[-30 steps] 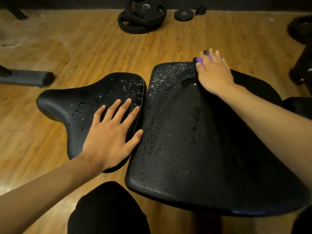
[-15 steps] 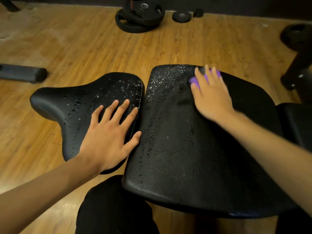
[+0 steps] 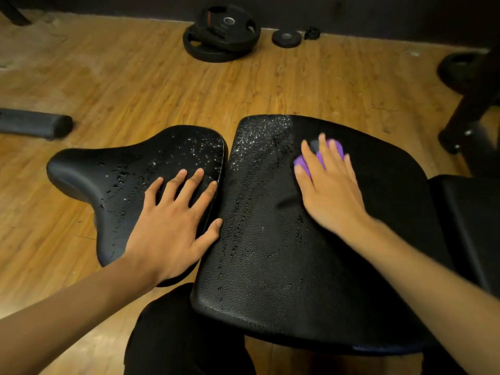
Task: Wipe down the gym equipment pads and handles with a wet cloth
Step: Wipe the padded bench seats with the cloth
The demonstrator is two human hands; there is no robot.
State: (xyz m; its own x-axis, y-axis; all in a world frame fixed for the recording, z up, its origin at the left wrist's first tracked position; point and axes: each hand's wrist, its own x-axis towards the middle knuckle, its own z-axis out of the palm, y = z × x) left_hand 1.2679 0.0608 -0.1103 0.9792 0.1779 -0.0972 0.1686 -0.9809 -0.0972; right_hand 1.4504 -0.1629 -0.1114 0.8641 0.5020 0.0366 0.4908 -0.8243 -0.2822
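My right grip [image 3: 330, 190] has dragged the purple cloth [image 3: 335, 148] nearer along the large pad [image 3: 270, 266], off the far edge where it sat a second ago. Its fingers lie straight and press the cloth flat, not pinching it. The strip beyond the cloth now looks free of drops, so the pass seems to be working, though the pad's left part still beads. My left grip [image 3: 173, 228] stays spread flat on the seat pad [image 3: 113, 169], still wet.

Purple cloth [image 3: 335, 150], black pads [image 3: 270, 253] (pebbled, droplet-speckled).
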